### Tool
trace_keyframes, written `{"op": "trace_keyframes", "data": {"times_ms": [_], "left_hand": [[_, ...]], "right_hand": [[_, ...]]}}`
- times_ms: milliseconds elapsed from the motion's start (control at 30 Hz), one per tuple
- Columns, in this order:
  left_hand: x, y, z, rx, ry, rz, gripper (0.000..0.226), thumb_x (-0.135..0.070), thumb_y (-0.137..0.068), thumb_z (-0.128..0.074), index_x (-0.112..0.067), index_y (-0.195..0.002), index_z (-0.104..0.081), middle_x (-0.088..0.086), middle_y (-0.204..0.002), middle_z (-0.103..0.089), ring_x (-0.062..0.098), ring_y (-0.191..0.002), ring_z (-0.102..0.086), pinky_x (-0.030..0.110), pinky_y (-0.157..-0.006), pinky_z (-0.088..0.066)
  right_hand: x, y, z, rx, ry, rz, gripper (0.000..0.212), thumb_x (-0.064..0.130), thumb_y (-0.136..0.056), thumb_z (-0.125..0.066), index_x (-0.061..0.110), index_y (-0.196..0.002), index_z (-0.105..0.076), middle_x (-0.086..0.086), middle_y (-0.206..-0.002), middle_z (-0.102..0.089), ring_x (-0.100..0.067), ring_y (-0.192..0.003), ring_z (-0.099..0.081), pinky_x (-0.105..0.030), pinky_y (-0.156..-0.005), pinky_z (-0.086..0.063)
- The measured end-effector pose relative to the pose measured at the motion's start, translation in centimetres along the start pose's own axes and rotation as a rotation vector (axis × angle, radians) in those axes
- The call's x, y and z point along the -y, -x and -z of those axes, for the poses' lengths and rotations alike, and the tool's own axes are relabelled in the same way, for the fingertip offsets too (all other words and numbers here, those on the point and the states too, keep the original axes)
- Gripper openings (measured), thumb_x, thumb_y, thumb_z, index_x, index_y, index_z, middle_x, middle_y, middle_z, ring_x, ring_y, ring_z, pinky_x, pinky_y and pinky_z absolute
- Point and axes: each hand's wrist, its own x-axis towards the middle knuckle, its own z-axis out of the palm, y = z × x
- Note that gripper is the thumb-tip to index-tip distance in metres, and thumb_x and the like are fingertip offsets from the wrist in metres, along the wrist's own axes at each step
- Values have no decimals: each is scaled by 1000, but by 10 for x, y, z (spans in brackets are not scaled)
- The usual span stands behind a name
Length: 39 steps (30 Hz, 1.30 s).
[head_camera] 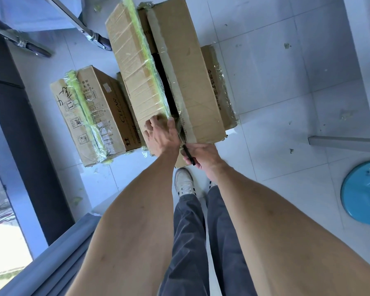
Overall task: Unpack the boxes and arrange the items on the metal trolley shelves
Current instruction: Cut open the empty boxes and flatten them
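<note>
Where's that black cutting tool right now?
In the head view, the black cutter is gripped in the right hand, at the near end of the big cardboard box, beside the left hand.

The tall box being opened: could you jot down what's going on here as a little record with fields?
box: tall cardboard box standing on the floor, top seam partly split
left hand: left hand presses on the left flap
right hand: right hand grips a dark cutter at the seam's near end
nearby: smaller box printed CLEAR, taped shut
trolley: metal legs with castors, top left
</note>
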Motion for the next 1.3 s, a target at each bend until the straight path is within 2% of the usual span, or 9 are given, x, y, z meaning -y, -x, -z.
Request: {"op": "trace_keyframes", "data": {"times_ms": [133, 300, 400, 467, 667, 1000, 1167, 1233, 1300], "left_hand": [[9, -2, -5, -40, -13, -32, 57, -57, -98, -37, -10, -131, -44, 13, -139, -46, 35, -119, -46, 53, -100, -39], [0, 6, -5, -71, -57, -58, 54, -52, -99, -35, -9, -131, -41, 16, -142, -43, 36, -122, -44, 54, -96, -43], [-12, 9, -6, -52, -102, -96, 40, -27, -98, -45, -20, -137, -36, 18, -159, -21, 37, -139, -31, 51, -107, -38], [-21, 8, -5, -35, -185, -191, 55, 3, -87, -49, -26, -134, -39, 19, -164, -3, 38, -148, -16, 53, -115, -29], [-34, 7, -10, 90, -441, -358, 15, 0, -85, -62, -12, -76, -57, 25, -159, 20, 43, -148, 17, 55, -121, -1], [-20, 12, -31, 232, -659, -424, 19, -4, -78, -65, -17, -64, -62, 20, -155, 35, 42, -144, 27, 64, -117, -5], [-5, 14, -33, 328, -436, -400, 18, -12, -88, -59, -23, -90, -73, 10, -164, 16, 34, -151, 9, 58, -119, -12], [-7, 12, -28, 284, -201, -314, 28, -9, -85, -55, -22, -101, -75, 2, -163, -17, 26, -146, -26, 48, -110, -38], [-21, 7, -19, 163, 10, -137, 36, -4, -80, -50, -18, -105, -73, 2, -135, -57, 22, -111, -59, 34, -85, -52]], "right_hand": [[-11, -5, 9, -133, 3, 84, 21, -14, -78, -58, 2, -72, -70, -10, -57, -55, -18, -47, -42, -19, -43, -32], [-29, -15, 27, -426, 204, 75, 5, 18, -73, -72, 20, -70, -68, 6, -63, -57, -17, -64, -52, -26, -66, -43], [-35, -15, 37, -567, 226, 27, 27, 38, -77, -69, 15, -90, -65, 3, -76, -59, -20, -73, -54, -29, -66, -43], [-37, -14, 42, -666, 247, -2, 39, 43, -77, -67, 15, -104, -64, -2, -88, -65, -24, -85, -62, -32, -73, -49], [-38, -18, 46, -637, 429, 107, 34, 35, -80, -66, 16, -108, -62, -1, -85, -65, -25, -84, -63, -34, -78, -50], [-19, -38, 34, -639, 567, 171, 34, 36, -83, -62, 18, -112, -65, -4, -95, -72, -27, -90, -68, -37, -80, -55], [-4, -45, 39, -592, 738, 196, 35, 31, -85, -67, 16, -116, -58, -5, -95, -71, -28, -90, -65, -30, -72, -47], [-3, -47, 37, -581, 800, 224, 35, 28, -85, -68, 17, -115, -54, -6, -92, -70, -29, -87, -65, -30, -69, -46], [-2, -47, 33, -574, 814, 268, 28, 24, -84, -68, 17, -108, -56, -5, -89, -69, -29, -84, -64, -29, -66, -44]]}}
